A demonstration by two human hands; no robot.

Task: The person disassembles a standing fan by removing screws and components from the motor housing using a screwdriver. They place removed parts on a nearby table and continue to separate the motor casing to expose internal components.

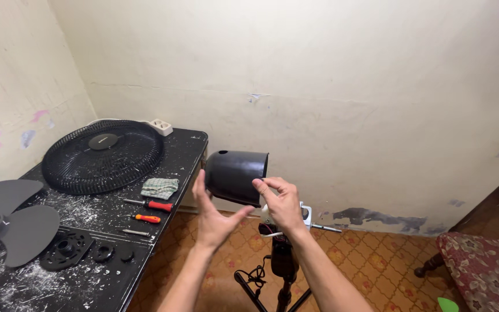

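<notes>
Hands are both up at the black plastic motor housing cover (235, 176) of a stand fan, which sits on top of the black fan stand (283, 271) over the patterned orange floor, just right of the table. The right hand (284, 205) has its fingers curled over the near rim of the cover, gripping it. The left hand (212, 214) is flat and spread, fingers apart, palm beside the cover's left side; can't quite tell if it's touching or just hovering.

Going by what's lying around, the teardown looks pretty far along. On the paint-spattered black table (174, 159) to the left: the round black fan grille (102, 156) at the far end, the grey three-blade fan propeller (7, 216) at the near left, and a black plastic mounting ring (64, 249) with a couple of small round nuts beside it. Two orange-handled screwdrivers (151, 211) and a folded green checked cloth (160, 188) lie nearby. The motor cover looks like about the last piece left on the stand.
</notes>
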